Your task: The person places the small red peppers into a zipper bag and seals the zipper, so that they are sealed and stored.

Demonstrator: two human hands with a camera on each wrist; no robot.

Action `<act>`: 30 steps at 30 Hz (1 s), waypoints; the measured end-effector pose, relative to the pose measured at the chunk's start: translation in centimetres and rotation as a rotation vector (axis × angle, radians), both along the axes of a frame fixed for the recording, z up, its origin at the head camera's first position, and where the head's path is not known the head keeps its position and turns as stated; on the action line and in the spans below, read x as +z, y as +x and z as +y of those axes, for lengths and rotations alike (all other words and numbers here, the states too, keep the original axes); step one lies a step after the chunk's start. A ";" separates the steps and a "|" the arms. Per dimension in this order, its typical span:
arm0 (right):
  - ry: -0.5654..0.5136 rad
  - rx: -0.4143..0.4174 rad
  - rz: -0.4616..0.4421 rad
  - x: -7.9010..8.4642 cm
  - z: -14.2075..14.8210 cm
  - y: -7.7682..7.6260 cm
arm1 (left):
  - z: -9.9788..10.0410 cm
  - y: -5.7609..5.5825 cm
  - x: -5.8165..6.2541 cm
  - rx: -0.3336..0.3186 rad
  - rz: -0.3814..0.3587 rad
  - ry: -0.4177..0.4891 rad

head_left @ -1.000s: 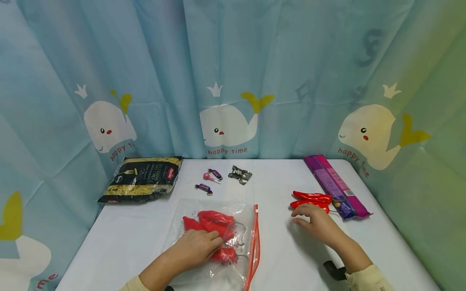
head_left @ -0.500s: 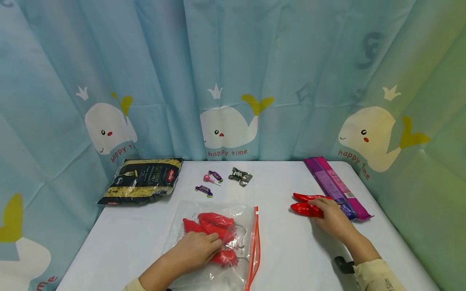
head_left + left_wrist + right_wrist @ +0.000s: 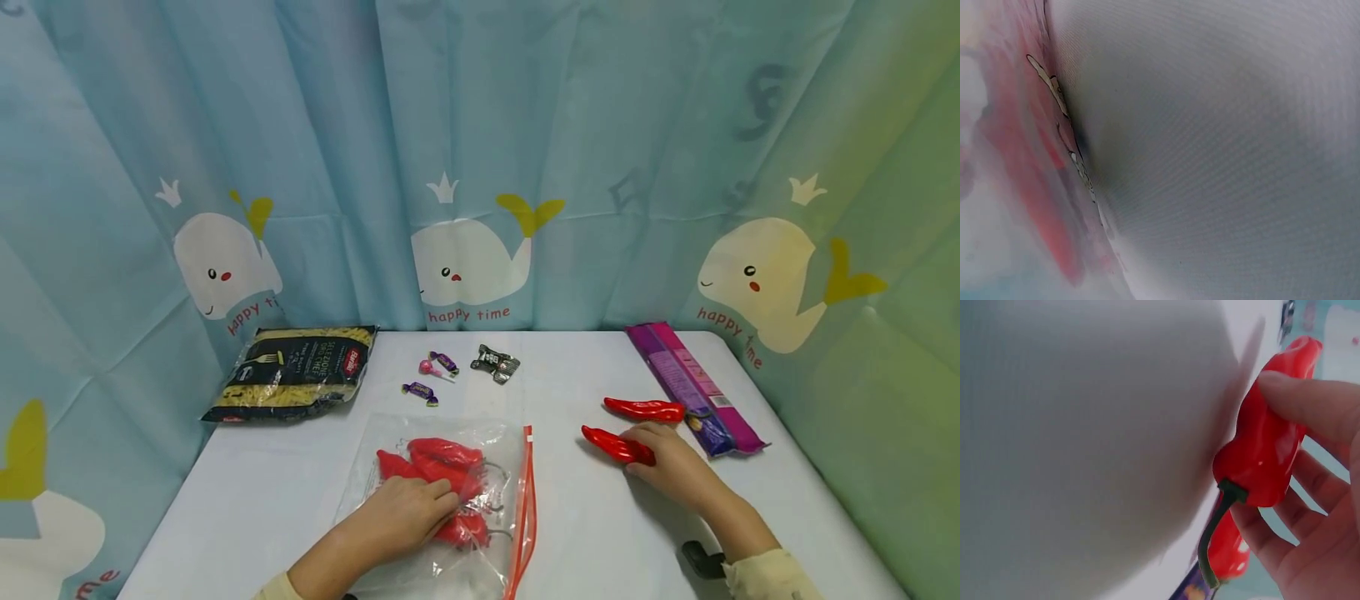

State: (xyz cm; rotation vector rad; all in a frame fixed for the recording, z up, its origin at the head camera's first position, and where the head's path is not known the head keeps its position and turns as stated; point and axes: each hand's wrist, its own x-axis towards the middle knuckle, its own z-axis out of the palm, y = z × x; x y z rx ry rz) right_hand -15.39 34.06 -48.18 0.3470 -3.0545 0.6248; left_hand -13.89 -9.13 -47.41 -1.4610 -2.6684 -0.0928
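My right hand [image 3: 667,462] holds a glossy red chili pepper [image 3: 615,446] just above the table. In the right wrist view the thumb lies on one side of this pepper [image 3: 1266,437] and the fingers lie behind it; its green stem hangs toward the bottom. A second red chili [image 3: 645,408] lies just beyond. Over a clear zip bag [image 3: 375,433] with a red slider strip rests my left hand [image 3: 405,512]. Several red peppers [image 3: 446,450] show inside the bag. The left fingertips are partly hidden, and whether they grip the bag is unclear.
A purple snack packet [image 3: 686,379] lies at the back right of the white table [image 3: 570,517]. Pasta in a black bag [image 3: 300,375] sits at the back left. Wrapped candies [image 3: 420,392], a pink lollipop [image 3: 427,367] and a black wrapped piece [image 3: 495,362] lie between. Curtains surround the table.
My right hand reached the two loose chilies, took the nearer one and has moved it left and toward me. The left hand and the zip bag stay in place.
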 end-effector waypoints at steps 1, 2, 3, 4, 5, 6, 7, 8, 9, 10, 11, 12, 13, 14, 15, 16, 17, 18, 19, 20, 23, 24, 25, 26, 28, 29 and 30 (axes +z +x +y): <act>-0.010 0.020 -0.002 0.1 -0.5 0.2 | 0.0 0.0 0.0 -0.001 0.001 0.000; -0.021 0.041 -0.009 0.2 -1.0 0.4 | 0.0 0.0 -0.1 -0.001 0.003 -0.001; -0.032 0.059 -0.016 0.3 -1.6 0.6 | 0.0 0.0 -0.1 -0.001 0.003 -0.001; -0.043 0.083 -0.025 0.4 -2.2 0.8 | 0.1 0.0 -0.1 -0.002 0.007 0.001; -0.053 0.108 -0.035 0.5 -2.8 1.0 | 0.1 0.0 -0.1 -0.002 0.013 0.001; -0.062 0.138 -0.042 0.5 -3.4 1.2 | 0.1 0.0 -0.2 -0.001 0.015 0.002; -0.071 0.163 -0.055 0.6 -4.0 1.4 | 0.1 0.0 -0.2 0.000 0.016 0.003; -0.077 0.184 -0.071 0.6 -4.6 1.6 | 0.1 0.0 -0.2 0.001 0.012 0.002; -0.083 0.205 -0.084 0.6 -5.2 1.8 | 0.1 0.0 -0.1 0.004 0.009 0.001; -0.089 0.228 -0.097 0.6 -5.7 2.0 | 0.1 0.0 -0.1 0.006 0.004 0.000; -0.093 0.251 -0.106 0.6 -6.2 2.1 | 0.1 0.0 -0.1 0.008 -0.002 -0.003; -0.097 0.267 -0.121 0.6 -6.8 2.2 | 0.1 0.0 -0.1 0.009 -0.006 -0.005; -0.102 0.274 -0.135 0.6 -7.3 2.3 | 0.2 -0.1 -0.1 0.011 -0.011 -0.008; -0.106 0.285 -0.142 0.5 -7.8 2.5 | 0.2 0.0 -0.1 0.011 -0.012 -0.010; -0.114 0.290 -0.147 0.4 -8.3 2.5 | 0.2 0.0 -0.1 0.012 -0.014 -0.013; -0.120 0.293 -0.148 0.3 -8.8 2.6 | 0.2 -0.1 -0.1 0.013 -0.018 -0.015; -0.127 0.296 -0.146 0.3 -9.3 2.6 | 0.2 -0.1 -0.1 0.013 -0.017 -0.017; -0.137 0.298 -0.141 0.2 -9.8 2.6 | 0.2 0.0 0.0 0.014 -0.020 -0.019; -0.143 0.307 -0.124 0.1 -10.3 2.6 | 0.3 0.0 -0.1 0.014 -0.019 -0.020; -0.146 0.318 -0.104 -0.1 -10.8 2.7 | 0.3 0.0 -0.1 0.014 -0.016 -0.020; -0.149 0.375 -0.025 -0.5 -12.1 2.7 | 0.3 0.0 -0.1 0.011 -0.009 -0.015; -0.148 0.394 -0.002 -0.7 -12.4 2.8 | 0.3 0.0 -0.1 0.009 -0.002 -0.010; -0.144 0.408 0.015 -0.8 -12.6 2.8 | 0.3 0.0 -0.1 0.006 0.010 -0.004; -0.147 0.413 0.017 -0.8 -12.7 2.8 | 0.3 0.1 -0.1 0.003 0.019 0.002; -0.169 0.399 -0.015 -0.7 -12.6 3.0 | 0.3 0.1 -0.1 -0.003 0.037 0.012; -0.184 0.377 -0.047 -0.6 -12.4 3.0 | 0.3 0.1 -0.1 -0.005 0.039 0.015; -0.200 0.350 -0.081 -0.4 -12.0 3.1 | 0.3 0.1 -0.1 -0.007 0.041 0.017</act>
